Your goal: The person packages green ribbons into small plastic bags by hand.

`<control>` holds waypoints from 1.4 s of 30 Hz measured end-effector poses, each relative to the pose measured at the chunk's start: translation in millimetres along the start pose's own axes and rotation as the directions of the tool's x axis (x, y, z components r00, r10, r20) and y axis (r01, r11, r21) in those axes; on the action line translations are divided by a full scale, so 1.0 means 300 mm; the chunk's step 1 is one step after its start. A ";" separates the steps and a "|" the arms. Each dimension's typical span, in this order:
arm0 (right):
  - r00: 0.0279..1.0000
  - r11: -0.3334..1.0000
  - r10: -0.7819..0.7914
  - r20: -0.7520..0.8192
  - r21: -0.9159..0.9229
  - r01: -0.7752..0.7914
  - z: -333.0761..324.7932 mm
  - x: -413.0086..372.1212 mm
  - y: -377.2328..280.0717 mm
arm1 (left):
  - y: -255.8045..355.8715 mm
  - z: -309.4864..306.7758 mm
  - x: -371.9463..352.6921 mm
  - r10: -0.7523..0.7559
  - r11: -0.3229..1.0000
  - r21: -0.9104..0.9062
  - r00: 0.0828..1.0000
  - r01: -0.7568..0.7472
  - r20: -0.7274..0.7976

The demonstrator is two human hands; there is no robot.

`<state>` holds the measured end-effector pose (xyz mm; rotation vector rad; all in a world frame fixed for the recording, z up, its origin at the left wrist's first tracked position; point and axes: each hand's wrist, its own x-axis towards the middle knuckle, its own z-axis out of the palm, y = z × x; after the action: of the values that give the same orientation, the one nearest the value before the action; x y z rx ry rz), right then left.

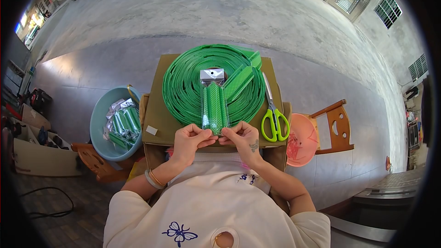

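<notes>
A clear packet (pixel 215 105) with green dotted strips inside and a silver header with a hole lies over a large coil of green ribbon (pixel 183 87). My left hand (pixel 192 142) pinches the packet's lower edge at its left corner. At the lower right corner, the thumb and fingers of my right hand (pixel 243 141) are closed on the same packet. A loose dotted ribbon end (pixel 240 82) runs from the coil to the packet's right side. Scissors with lime green handles (pixel 275 125) lie right of the coil, blades pointing away from me.
The coil rests on an olive board (pixel 161 71), with a small white piece (pixel 151 130) at its left. A blue basin (pixel 98 119) of similar packets stands left on a wooden chair (pixel 94 158). At right, a pink basin (pixel 310 131) holds red scraps beside another chair (pixel 341 126).
</notes>
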<state>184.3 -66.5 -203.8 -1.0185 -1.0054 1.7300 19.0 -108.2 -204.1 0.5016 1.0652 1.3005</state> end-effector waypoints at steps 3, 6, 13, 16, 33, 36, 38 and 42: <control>1.000 1.000 -0.013 0.000 -0.011 0.013 -0.001 0.005 -0.011 | -0.001 0.004 -0.002 0.014 1.000 -0.014 1.000 -0.014 0.004; 1.000 0.999 -0.027 0.002 0.034 0.027 -0.001 0.006 -0.009 | -0.007 0.002 -0.002 0.021 0.999 -0.028 1.000 -0.021 0.011; 0.999 0.999 -0.018 0.034 0.037 0.017 -0.008 0.009 0.001 | -0.010 0.004 0.000 0.029 0.999 -0.044 1.000 -0.029 0.008; 0.999 0.999 0.034 0.030 0.018 -0.034 -0.012 0.011 0.007 | -0.012 0.007 0.001 0.045 0.998 -0.035 0.999 -0.044 0.004; 0.994 0.998 -0.030 0.107 -0.055 0.036 -0.003 0.051 -0.059 | 0.011 0.030 -0.026 0.355 0.912 0.178 0.928 -0.370 0.113; 0.992 0.997 -0.073 0.099 -0.030 0.077 -0.002 0.044 -0.064 | 0.034 0.028 -0.010 0.246 0.969 -0.010 0.965 -0.246 0.087; 0.992 0.995 -0.090 0.094 -0.035 0.093 0.006 0.038 -0.077 | 0.054 0.034 0.002 0.165 0.983 -0.097 0.980 -0.154 0.109; 0.988 0.986 -0.114 0.104 -0.111 0.126 0.027 0.014 -0.103 | 0.076 0.052 0.022 0.046 0.958 0.266 0.972 -0.108 0.229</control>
<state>184.1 -55.0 -173.9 -0.9336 -1.2182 1.6502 19.9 -92.3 -180.6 0.8868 1.0527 1.1365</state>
